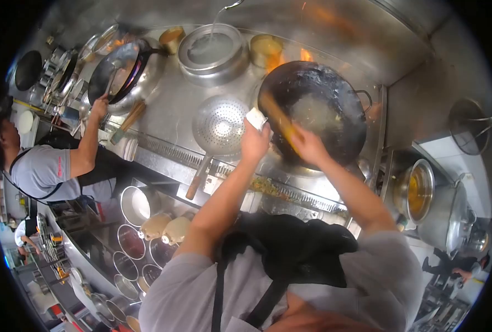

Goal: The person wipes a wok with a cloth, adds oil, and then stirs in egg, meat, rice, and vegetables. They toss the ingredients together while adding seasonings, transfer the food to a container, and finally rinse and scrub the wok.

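Observation:
A large dark wok (340, 122) sits on the burner in front of me, with a pale wet patch at its bottom. My left hand (255, 143) is closed on a folded white cloth (256, 118) at the wok's left rim. Over the wok's near left side, my right hand (307, 146) is wrapped round a yellow-brown bamboo wok brush (279, 120), blurred by motion. The brush slants up and left toward the rim. Left of my left hand, a perforated strainer ladle (219, 126) rests on the stove, its wooden handle pointing toward me.
Flames (306, 55) rise behind the wok. Water runs into a metal pot (211, 48) at the back, between two smaller containers. At left, a co-worker (47, 166) handles another wok (113, 74). A second bamboo brush (128, 122) lies nearby. A bowl of yellow liquid (417, 191) stands right.

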Motion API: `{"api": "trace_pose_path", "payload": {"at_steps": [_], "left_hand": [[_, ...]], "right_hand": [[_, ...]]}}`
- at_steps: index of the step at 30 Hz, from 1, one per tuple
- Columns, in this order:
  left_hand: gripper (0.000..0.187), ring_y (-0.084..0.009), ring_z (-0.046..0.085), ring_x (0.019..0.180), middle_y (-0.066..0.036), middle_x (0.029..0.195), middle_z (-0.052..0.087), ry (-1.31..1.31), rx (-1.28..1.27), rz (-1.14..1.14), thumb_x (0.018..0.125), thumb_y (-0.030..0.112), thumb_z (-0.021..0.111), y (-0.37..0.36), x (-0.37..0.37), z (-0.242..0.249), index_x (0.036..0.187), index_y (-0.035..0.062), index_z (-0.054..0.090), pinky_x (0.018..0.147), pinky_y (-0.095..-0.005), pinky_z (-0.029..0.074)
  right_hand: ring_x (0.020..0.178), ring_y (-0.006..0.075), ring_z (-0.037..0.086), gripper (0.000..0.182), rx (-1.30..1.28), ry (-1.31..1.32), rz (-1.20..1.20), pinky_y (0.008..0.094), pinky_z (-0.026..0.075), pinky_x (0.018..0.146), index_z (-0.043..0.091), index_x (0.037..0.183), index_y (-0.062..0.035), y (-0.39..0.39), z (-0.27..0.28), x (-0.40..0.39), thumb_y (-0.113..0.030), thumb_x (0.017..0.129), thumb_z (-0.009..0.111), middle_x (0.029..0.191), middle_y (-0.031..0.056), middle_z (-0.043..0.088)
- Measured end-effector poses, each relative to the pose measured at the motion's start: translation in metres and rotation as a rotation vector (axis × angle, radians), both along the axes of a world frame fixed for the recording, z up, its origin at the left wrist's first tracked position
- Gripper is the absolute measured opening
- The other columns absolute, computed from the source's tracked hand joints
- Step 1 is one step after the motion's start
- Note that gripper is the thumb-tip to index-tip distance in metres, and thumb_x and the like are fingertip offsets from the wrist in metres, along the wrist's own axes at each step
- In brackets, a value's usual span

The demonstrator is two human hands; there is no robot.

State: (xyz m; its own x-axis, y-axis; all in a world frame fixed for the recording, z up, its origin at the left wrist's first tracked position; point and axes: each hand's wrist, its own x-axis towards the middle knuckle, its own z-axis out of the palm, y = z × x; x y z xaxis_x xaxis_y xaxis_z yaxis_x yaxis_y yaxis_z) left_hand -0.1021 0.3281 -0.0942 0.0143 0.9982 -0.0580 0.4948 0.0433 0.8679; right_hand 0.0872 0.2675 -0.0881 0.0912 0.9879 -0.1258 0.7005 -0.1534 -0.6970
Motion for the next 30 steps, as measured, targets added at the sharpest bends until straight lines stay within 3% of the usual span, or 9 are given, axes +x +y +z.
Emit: {"api": "trace_pose_path", "payload": {"at_steps": [3, 4, 6, 8, 14, 20, 23, 27, 30], "left_hand": [[0.059, -0.0519, 0.058, 0.091, -0.034, 0.096, 0.062, 0.021, -0.025, -0.006, 0.087, 0.033, 0.060, -0.003, 0.001, -0.003, 0.125, -0.0023, 0.033, 0.081, -0.0548, 0.045], [0.058, -0.0518, 0.058, 0.090, -0.034, 0.095, 0.062, 0.055, -0.030, -0.018, 0.086, 0.032, 0.060, -0.003, 0.001, -0.003, 0.125, -0.0022, 0.032, 0.080, -0.0550, 0.045], [0.058, -0.0507, 0.059, 0.092, -0.034, 0.096, 0.062, 0.115, -0.041, -0.033, 0.083, 0.028, 0.061, 0.001, 0.003, -0.003, 0.123, -0.0030, 0.033, 0.082, -0.0535, 0.046], [0.058, -0.0502, 0.059, 0.094, -0.034, 0.098, 0.061, 0.066, 0.006, -0.074, 0.083, 0.027, 0.062, 0.010, 0.001, -0.020, 0.123, -0.0034, 0.033, 0.083, -0.0526, 0.046], [0.057, -0.0488, 0.058, 0.098, -0.034, 0.101, 0.061, -0.020, 0.046, -0.148, 0.082, 0.025, 0.062, 0.013, -0.007, -0.028, 0.121, -0.0045, 0.035, 0.086, -0.0506, 0.046], [0.057, -0.0497, 0.058, 0.095, -0.034, 0.100, 0.061, 0.065, -0.073, -0.108, 0.082, 0.027, 0.063, 0.006, -0.008, 0.002, 0.121, -0.0040, 0.034, 0.085, -0.0523, 0.045], [0.057, -0.0499, 0.058, 0.095, -0.034, 0.099, 0.061, 0.083, -0.079, -0.084, 0.082, 0.028, 0.062, 0.008, -0.004, 0.005, 0.121, -0.0034, 0.034, 0.085, -0.0530, 0.045], [0.057, -0.0495, 0.058, 0.098, -0.033, 0.103, 0.061, 0.068, -0.108, -0.108, 0.083, 0.027, 0.062, 0.013, -0.006, 0.006, 0.123, -0.0024, 0.034, 0.086, -0.0522, 0.045], [0.060, -0.0483, 0.057, 0.102, -0.031, 0.110, 0.060, -0.040, 0.031, -0.131, 0.083, 0.027, 0.062, 0.014, -0.009, -0.014, 0.126, -0.0014, 0.033, 0.090, -0.0502, 0.044]], "right_hand": [[0.111, 0.0253, 0.061, 0.054, -0.311, -0.027, 0.250, 0.0361, 0.046, 0.096, 0.050, 0.137, -0.0134, -0.082, 0.052, 0.077, -0.041, 0.092, 0.057, 0.120, 0.0157, 0.064], [0.113, 0.0255, 0.061, 0.054, -0.541, -0.115, 0.239, 0.0367, 0.046, 0.096, 0.052, 0.135, -0.0119, -0.083, 0.077, 0.108, -0.042, 0.091, 0.057, 0.122, 0.0149, 0.063], [0.100, 0.0272, 0.066, 0.053, -0.485, -0.320, 0.263, 0.0393, 0.050, 0.089, 0.061, 0.126, -0.0176, -0.062, 0.074, 0.195, -0.053, 0.087, 0.056, 0.106, 0.0156, 0.069], [0.094, 0.0329, 0.066, 0.053, -0.581, -0.770, 0.217, 0.0443, 0.051, 0.080, 0.068, 0.114, -0.0182, 0.006, 0.099, 0.170, -0.060, 0.086, 0.050, 0.101, 0.0157, 0.069], [0.100, 0.0358, 0.064, 0.045, -0.069, -0.480, -0.164, 0.0488, 0.049, 0.085, 0.057, 0.128, -0.0200, 0.047, -0.028, 0.057, -0.045, 0.092, 0.049, 0.107, 0.0191, 0.066], [0.097, 0.0342, 0.065, 0.050, -0.487, -0.385, 0.268, 0.0443, 0.049, 0.088, 0.053, 0.134, -0.0161, -0.067, 0.102, 0.061, -0.042, 0.092, 0.051, 0.104, 0.0179, 0.067], [0.096, 0.0325, 0.066, 0.047, -0.265, -0.418, 0.495, 0.0419, 0.050, 0.087, 0.055, 0.132, -0.0144, -0.037, 0.073, 0.097, -0.039, 0.092, 0.054, 0.103, 0.0178, 0.068], [0.105, 0.0307, 0.064, 0.048, -0.229, -0.050, -0.071, 0.0407, 0.048, 0.091, 0.055, 0.131, -0.0094, 0.076, 0.021, 0.045, -0.037, 0.092, 0.055, 0.115, 0.0193, 0.065], [0.131, 0.0298, 0.044, 0.047, -0.033, -0.232, -0.003, 0.0382, 0.031, 0.110, 0.054, 0.134, -0.0109, 0.041, -0.020, 0.027, -0.031, 0.092, 0.059, 0.137, 0.0177, 0.052]]}}
